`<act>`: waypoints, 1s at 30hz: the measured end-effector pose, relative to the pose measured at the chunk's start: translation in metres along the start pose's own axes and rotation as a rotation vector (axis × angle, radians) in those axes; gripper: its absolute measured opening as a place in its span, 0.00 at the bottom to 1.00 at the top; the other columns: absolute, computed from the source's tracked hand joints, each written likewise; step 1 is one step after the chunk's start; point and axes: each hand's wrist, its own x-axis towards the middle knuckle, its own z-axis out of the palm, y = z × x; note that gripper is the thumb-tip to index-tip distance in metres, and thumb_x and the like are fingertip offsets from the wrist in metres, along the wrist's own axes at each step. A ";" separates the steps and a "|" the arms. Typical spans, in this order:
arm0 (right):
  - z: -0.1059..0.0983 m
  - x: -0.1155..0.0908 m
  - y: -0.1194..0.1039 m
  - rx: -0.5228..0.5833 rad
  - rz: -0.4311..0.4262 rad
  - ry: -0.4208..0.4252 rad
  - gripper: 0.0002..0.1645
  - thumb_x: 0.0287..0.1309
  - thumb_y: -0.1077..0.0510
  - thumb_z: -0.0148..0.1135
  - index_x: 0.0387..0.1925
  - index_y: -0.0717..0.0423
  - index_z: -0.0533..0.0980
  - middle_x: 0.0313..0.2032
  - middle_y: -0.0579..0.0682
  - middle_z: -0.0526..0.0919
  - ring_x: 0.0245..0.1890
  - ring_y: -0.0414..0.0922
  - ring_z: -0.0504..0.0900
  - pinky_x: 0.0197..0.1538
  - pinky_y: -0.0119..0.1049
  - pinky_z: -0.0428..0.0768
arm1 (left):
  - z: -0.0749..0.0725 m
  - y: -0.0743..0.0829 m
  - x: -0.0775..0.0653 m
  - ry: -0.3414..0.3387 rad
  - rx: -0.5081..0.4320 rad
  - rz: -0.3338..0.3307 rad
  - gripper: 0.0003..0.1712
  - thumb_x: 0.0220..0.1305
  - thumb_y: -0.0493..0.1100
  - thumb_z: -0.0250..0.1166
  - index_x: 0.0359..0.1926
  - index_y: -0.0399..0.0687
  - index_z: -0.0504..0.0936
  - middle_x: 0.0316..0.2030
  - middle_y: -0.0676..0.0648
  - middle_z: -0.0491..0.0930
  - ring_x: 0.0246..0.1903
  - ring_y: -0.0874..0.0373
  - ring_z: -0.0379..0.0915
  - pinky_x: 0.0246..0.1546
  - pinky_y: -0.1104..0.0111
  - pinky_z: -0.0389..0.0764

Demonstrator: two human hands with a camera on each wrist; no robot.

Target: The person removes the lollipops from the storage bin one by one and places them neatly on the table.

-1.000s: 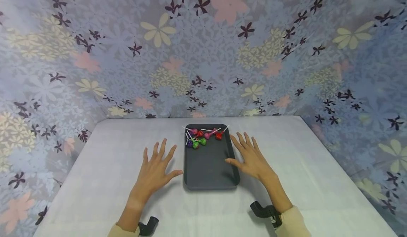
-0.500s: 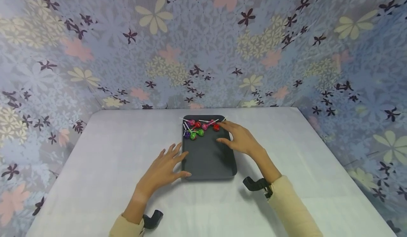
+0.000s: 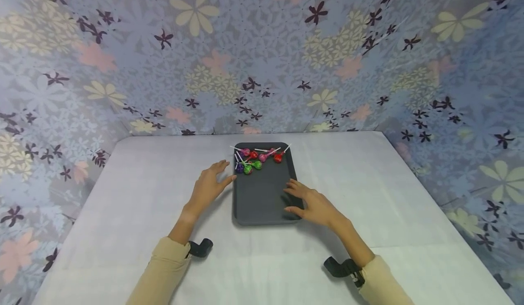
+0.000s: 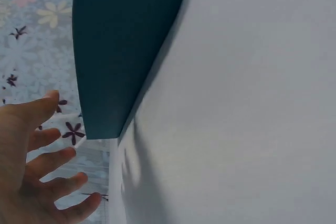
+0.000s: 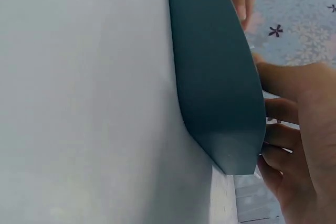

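Observation:
A dark grey tray (image 3: pixel 264 200) lies on the white-covered table. Several wrapped lollipops are grouped at its far end: a red one (image 3: pixel 278 158) on the right, green ones (image 3: pixel 248 169) and a purple one (image 3: pixel 239 168) on the left, pink ones (image 3: pixel 263 157) between. My left hand (image 3: pixel 208 186) hovers beside the tray's left edge, fingers spread, holding nothing; its spread fingers also show in the left wrist view. Over the tray's right side is my right hand (image 3: pixel 314 207), fingers loosely bent and nothing in them. In the right wrist view its fingers (image 5: pixel 283 137) are partly hidden behind the tray wall.
The white cloth-covered table (image 3: pixel 155 196) extends on both sides of the tray and in front of it. A floral-patterned curtain (image 3: pixel 262 59) stands behind the table and along its sides. Black wrist mounts (image 3: pixel 201 247) sit under both forearms.
My right hand first reached toward the red lollipop, then drew back to the tray's nearer right side. My left hand moved forward along the left edge. The lollipops appear unmoved in the tray.

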 end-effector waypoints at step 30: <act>0.019 -0.035 0.004 0.291 0.133 0.000 0.66 0.53 0.36 0.68 0.76 0.60 0.41 0.77 0.59 0.42 0.76 0.55 0.47 0.74 0.55 0.54 | 0.032 0.014 0.055 0.058 0.501 0.076 0.14 0.54 0.49 0.73 0.44 0.59 0.89 0.51 0.46 0.83 0.57 0.46 0.74 0.68 0.36 0.53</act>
